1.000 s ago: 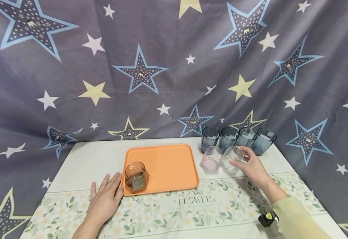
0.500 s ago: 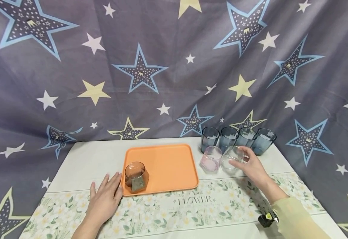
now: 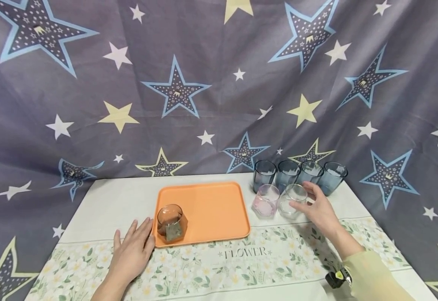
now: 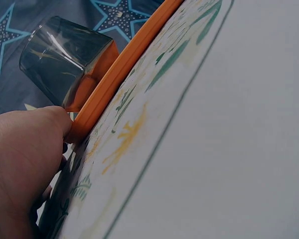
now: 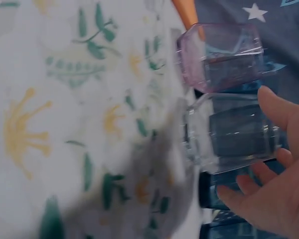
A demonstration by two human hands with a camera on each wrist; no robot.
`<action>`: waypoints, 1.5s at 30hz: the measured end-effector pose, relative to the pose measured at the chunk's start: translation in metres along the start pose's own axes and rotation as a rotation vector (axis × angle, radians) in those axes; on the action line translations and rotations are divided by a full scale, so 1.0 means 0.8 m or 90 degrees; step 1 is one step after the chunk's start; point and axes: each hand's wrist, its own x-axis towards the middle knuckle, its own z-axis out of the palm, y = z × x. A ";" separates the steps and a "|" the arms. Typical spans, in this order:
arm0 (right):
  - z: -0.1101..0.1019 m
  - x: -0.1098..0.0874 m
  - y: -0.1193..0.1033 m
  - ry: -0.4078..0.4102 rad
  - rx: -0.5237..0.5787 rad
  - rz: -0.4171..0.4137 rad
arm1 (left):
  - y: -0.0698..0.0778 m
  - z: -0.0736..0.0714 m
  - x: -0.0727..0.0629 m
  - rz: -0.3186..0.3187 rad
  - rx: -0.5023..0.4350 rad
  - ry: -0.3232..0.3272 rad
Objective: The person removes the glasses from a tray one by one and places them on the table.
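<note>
My right hand [image 3: 318, 210] is at a clear glass [image 3: 290, 209] standing on the table, with the thumb in front and the fingers bent behind its right side. In the right wrist view the clear glass [image 5: 234, 130] lies between thumb and fingertips near its rim, and the lower fingers spread past it. A pink faceted glass [image 3: 265, 205] stands close beside it. My left hand [image 3: 131, 251] lies with fingers extended at the left edge of an orange tray [image 3: 211, 209]. A smoky brown glass [image 3: 170, 223] stands on that tray, near its front left corner.
Several blue glasses [image 3: 288, 175] stand in a row behind the clear and pink ones. A floral runner [image 3: 203, 271] crosses the white table [image 3: 121, 196]. A curtain with stars [image 3: 219, 125] hangs right behind the table.
The right hand's fingers have lifted and loosened very slightly around the clear glass. The glasses, the tray and the left hand stay where they were.
</note>
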 end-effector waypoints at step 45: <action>0.160 -0.011 -0.153 -0.113 0.138 -0.219 | -0.002 0.000 0.003 -0.001 0.013 0.000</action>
